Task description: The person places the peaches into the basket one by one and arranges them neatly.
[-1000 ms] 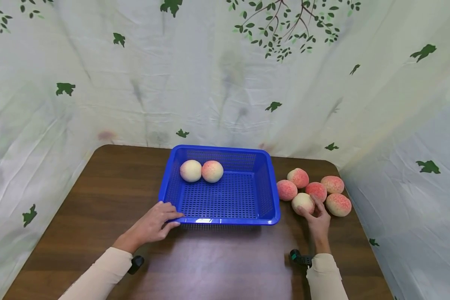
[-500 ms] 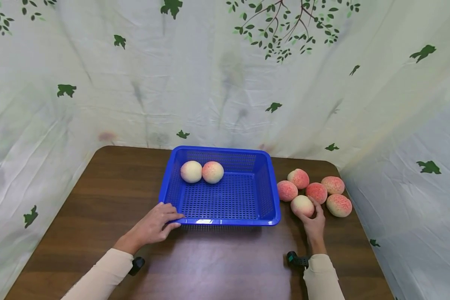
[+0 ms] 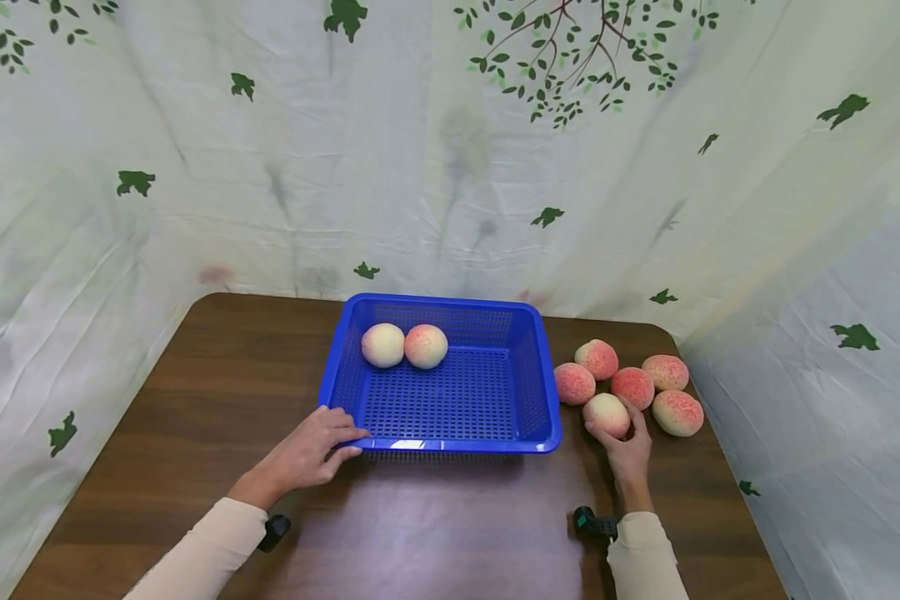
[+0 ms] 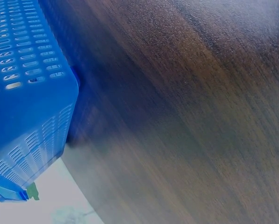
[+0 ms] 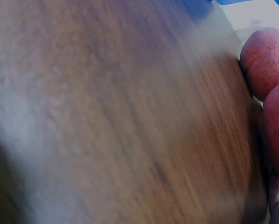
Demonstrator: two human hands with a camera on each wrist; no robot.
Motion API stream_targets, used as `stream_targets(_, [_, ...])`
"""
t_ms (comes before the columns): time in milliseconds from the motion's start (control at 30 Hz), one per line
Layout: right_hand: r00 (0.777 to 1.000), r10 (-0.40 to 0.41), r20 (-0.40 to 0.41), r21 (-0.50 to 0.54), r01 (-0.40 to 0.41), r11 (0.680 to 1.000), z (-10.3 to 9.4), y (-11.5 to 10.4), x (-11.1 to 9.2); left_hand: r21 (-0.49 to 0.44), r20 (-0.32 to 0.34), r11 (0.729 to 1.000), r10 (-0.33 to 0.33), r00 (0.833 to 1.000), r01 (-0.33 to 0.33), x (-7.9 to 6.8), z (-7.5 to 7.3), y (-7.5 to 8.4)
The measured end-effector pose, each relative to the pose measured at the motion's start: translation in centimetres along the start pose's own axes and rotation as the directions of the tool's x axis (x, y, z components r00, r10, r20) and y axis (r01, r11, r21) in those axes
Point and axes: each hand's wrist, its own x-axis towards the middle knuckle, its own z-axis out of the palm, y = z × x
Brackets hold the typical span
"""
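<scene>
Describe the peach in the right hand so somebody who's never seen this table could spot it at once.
Find the blue basket on the brown table, then look right of it to the cluster of peaches. The right hand holds the pale peach at the cluster's near side. It is mostly cream, while its neighbours show much more pink.

A brown table (wood-grained) bears a blue basket and peaches.
</scene>
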Motion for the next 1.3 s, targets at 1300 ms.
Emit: stream_targets(1300, [0.985,-0.024,0.17,0.175,-0.006,0.984,2.7,-10.2,0.5,0.063,-0.001,0.997,0.036,0.999,-0.036,0.0,0.1,0.0])
